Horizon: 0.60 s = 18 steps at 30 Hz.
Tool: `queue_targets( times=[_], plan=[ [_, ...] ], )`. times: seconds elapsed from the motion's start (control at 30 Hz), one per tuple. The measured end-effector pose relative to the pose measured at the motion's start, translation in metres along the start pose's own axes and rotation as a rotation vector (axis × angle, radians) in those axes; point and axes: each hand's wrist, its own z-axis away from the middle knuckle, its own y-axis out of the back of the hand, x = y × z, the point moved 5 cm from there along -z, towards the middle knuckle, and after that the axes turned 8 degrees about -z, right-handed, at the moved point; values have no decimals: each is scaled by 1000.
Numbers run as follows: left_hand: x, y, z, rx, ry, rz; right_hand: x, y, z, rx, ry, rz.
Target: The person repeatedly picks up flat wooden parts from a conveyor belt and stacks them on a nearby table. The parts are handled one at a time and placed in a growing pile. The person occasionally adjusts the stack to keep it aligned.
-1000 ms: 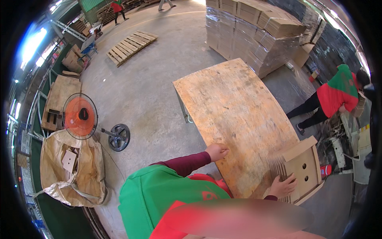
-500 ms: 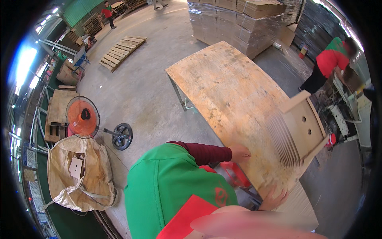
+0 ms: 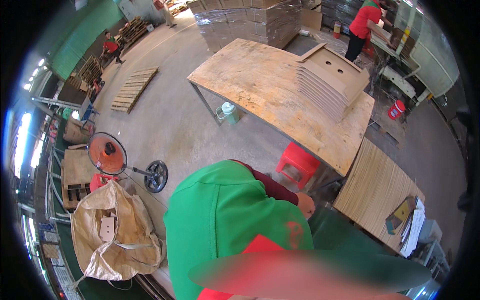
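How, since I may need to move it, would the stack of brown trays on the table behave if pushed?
The stack would probably shear apart, since its thin layers sit stepped with no strap visible. Its top tray looks light and fairly stiff, being thin board with raised edges.

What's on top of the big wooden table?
A stack of brown cardboard pieces, the top one with two holes. It covers the tabletop beneath it, so that part's hidden.

Right grip out of sight, green shirt (image 3: 220,215) partly blurred, wrapped carton stack (image 3: 245,26) cut off at the top
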Motion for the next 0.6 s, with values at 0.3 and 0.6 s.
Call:
queue_targets(
  times=[0.3,0.6],
  plan=[
    [89,-46,-30,-270,-300,-75,17,35,11,85,-399,193],
    [110,-99,-37,-504,-528,-103,-49,56,-14,267,-507,-37]
  ],
)
